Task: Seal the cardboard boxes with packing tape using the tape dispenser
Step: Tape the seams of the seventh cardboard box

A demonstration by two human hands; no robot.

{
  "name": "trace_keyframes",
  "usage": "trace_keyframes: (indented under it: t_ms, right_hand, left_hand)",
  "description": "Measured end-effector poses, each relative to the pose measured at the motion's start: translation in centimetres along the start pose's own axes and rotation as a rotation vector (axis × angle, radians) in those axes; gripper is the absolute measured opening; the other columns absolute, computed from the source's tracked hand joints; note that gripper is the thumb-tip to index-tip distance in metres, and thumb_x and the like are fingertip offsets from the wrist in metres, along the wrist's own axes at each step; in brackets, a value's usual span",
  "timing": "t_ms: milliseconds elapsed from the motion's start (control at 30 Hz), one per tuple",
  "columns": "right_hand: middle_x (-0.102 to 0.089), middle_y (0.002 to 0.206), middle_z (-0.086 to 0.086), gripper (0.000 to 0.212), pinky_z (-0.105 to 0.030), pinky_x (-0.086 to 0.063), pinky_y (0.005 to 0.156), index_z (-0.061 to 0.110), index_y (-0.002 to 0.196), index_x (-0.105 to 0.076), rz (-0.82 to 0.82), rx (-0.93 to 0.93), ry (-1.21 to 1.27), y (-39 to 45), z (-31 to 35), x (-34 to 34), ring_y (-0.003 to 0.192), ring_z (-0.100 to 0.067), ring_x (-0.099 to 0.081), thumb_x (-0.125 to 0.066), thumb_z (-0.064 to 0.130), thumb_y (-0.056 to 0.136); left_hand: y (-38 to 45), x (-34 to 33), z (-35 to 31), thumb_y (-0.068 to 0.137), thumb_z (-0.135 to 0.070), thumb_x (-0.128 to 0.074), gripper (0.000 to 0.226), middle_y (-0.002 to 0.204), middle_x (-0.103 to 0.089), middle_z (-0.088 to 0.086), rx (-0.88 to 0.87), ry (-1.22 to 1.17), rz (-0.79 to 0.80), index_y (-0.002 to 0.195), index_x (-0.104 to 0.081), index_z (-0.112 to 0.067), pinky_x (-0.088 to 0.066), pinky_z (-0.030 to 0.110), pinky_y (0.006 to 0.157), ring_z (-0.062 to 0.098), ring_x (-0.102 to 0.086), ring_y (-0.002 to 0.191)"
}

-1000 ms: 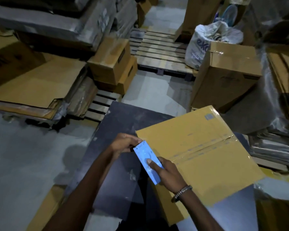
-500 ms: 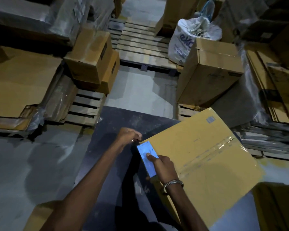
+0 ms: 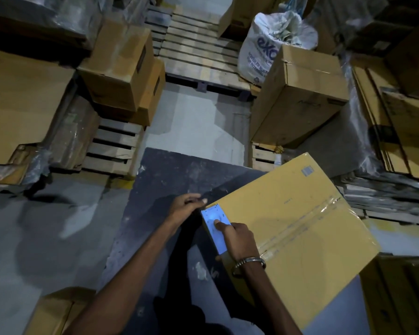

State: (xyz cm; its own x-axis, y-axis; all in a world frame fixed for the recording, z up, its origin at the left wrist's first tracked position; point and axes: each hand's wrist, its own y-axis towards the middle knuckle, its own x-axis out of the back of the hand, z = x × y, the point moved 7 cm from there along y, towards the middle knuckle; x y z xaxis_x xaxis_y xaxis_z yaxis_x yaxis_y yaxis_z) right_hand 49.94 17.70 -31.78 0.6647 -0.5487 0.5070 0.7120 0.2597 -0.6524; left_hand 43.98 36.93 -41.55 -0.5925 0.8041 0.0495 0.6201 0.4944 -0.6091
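I see the cardboard box (image 3: 293, 228) lying flat on the dark table (image 3: 169, 180), its taped centre seam running from the far right edge down toward my wrist. The pale blue tape dispenser (image 3: 214, 228) sits along the box's near-left edge, long axis following that edge. My right hand (image 3: 237, 240) rests on it, index finger pressed flat on its face, other fingers curled round its lower end. My left hand (image 3: 186, 205) pinches something at the box corner just beyond the dispenser's top, likely the tape end, though I cannot tell. The right hand is the nearer one, so I judge the pull runs along this edge.
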Motion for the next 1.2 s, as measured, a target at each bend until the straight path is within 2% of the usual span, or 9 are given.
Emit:
trace_keyframes:
  t_ms: [100,267,433,500,633,767,967,1100,1200]
  right_hand:
    - [-0.069,0.073,-0.011,0.066,-0.059,-0.061,0.069,0.006,0.07,-0.066,-0.007,0.002,-0.014,0.0,0.2,0.1,0.071,-0.043,-0.07,-0.063,0.072,0.065]
    - [-0.071,0.08,-0.01,0.053,-0.045,-0.06,0.072,0.009,0.072,-0.068,-0.004,-0.018,-0.039,-0.3,0.8,0.3,0.072,-0.034,-0.068,-0.067,0.062,0.077]
    - [-0.062,0.077,-0.006,0.042,-0.015,-0.03,0.033,0.009,0.075,-0.059,-0.012,0.005,-0.029,0.1,0.7,1.1,0.047,-0.016,-0.053,-0.067,0.047,0.092]
    - [-0.063,0.076,-0.006,0.043,-0.017,-0.035,0.036,0.009,0.074,-0.059,0.005,0.002,-0.037,0.0,0.8,1.3,0.051,-0.019,-0.054,-0.067,0.047,0.093]
    - [-0.069,0.087,-0.011,0.044,-0.036,-0.047,0.068,0.006,0.082,-0.068,0.036,-0.028,-0.075,0.3,1.0,1.9,0.078,-0.031,-0.065,-0.069,0.05,0.09]
    - [-0.071,0.103,-0.013,0.058,-0.034,-0.045,0.067,0.005,0.101,-0.069,0.055,-0.047,-0.154,0.2,0.1,2.1,0.089,-0.033,-0.068,-0.066,0.059,0.081]
    - [-0.066,0.084,-0.007,0.045,-0.034,-0.042,0.065,0.006,0.082,-0.063,0.089,-0.103,-0.16,-1.1,-3.3,3.5,0.072,-0.028,-0.06,-0.071,0.05,0.086]
    - [-0.07,0.09,-0.009,0.048,-0.035,-0.043,0.067,0.004,0.088,-0.066,0.095,-0.088,-0.198,-1.4,-3.9,3.6,0.08,-0.031,-0.064,-0.068,0.052,0.087]
    - [-0.065,0.082,-0.006,0.043,-0.034,-0.041,0.063,0.007,0.08,-0.061,0.077,-0.083,-0.189,-1.6,-3.7,3.7,0.071,-0.027,-0.058,-0.069,0.049,0.087]
  left_hand:
    - [-0.7,-0.7,-2.0,0.088,-0.044,-0.083,0.028,0.102,-0.082,-0.001,-0.101,0.023,0.156,0.102,-0.085,-0.019,-0.054,0.032,0.101,0.018,-0.075,0.108]
    - [-0.8,-0.9,-2.6,0.085,-0.044,-0.085,0.032,0.108,-0.08,-0.012,-0.113,0.174,0.299,0.111,-0.084,-0.025,-0.05,0.025,0.104,0.0,-0.072,0.107]
    - [0.0,-0.6,-4.6,0.083,-0.064,-0.077,0.028,0.101,-0.078,-0.024,-0.273,0.538,0.243,0.101,-0.083,-0.044,-0.06,0.04,0.098,-0.002,-0.073,0.099]
    - [-0.1,-0.7,-5.2,0.078,-0.077,-0.064,0.031,0.096,-0.075,-0.032,-0.32,0.677,0.171,0.096,-0.078,-0.056,-0.062,0.039,0.089,-0.003,-0.072,0.094]
    - [-1.0,-0.8,-5.6,0.088,-0.067,-0.066,0.022,0.096,-0.076,-0.028,-0.385,0.773,0.056,0.101,-0.077,-0.054,-0.061,0.035,0.085,0.001,-0.073,0.092]
    - [-1.1,-0.7,-5.4,0.089,-0.066,-0.066,0.024,0.099,-0.079,-0.02,-0.37,0.79,0.0,0.103,-0.078,-0.051,-0.06,0.037,0.087,0.012,-0.075,0.098]
    - [-1.2,-0.7,-5.2,0.091,-0.064,-0.065,0.026,0.098,-0.08,-0.013,-0.392,0.791,-0.058,0.104,-0.08,-0.047,-0.058,0.036,0.086,0.018,-0.075,0.101]
    - [-1.2,-0.7,-5.2,0.091,-0.063,-0.07,0.025,0.105,-0.08,-0.012,-0.353,0.792,-0.049,0.105,-0.081,-0.045,-0.057,0.035,0.087,0.019,-0.074,0.104]
    - [-1.0,-1.0,-5.7,0.093,-0.064,-0.068,0.03,0.096,-0.081,-0.011,-0.276,0.799,-0.032,0.091,-0.083,-0.039,-0.058,0.038,0.089,0.021,-0.074,0.104]
